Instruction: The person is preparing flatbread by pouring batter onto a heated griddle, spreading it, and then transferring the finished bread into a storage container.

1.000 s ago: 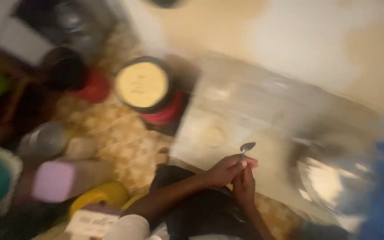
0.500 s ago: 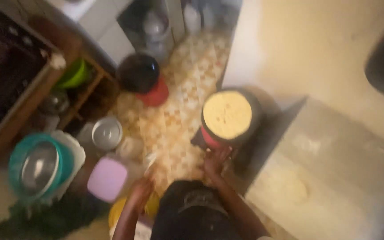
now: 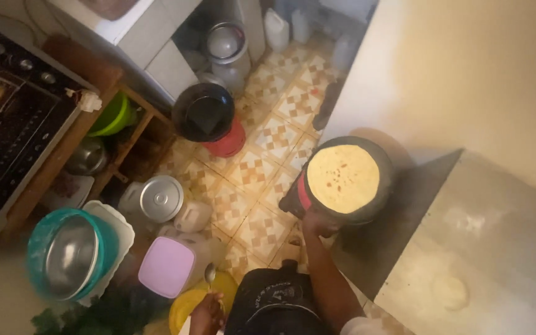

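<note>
Two hands are seen from the head view. A spoon (image 3: 209,273) is grasped in the left hand (image 3: 206,313), above a yellow container (image 3: 187,304). The right hand (image 3: 319,223) is closed, apparently, on the near edge of the dark pan (image 3: 384,180), just below the flatbread (image 3: 342,178).

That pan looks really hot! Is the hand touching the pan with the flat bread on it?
Touching. In the head view the right hand rests against the near rim of the dark pan, just below the flatbread, with no gap showing between them.
</note>
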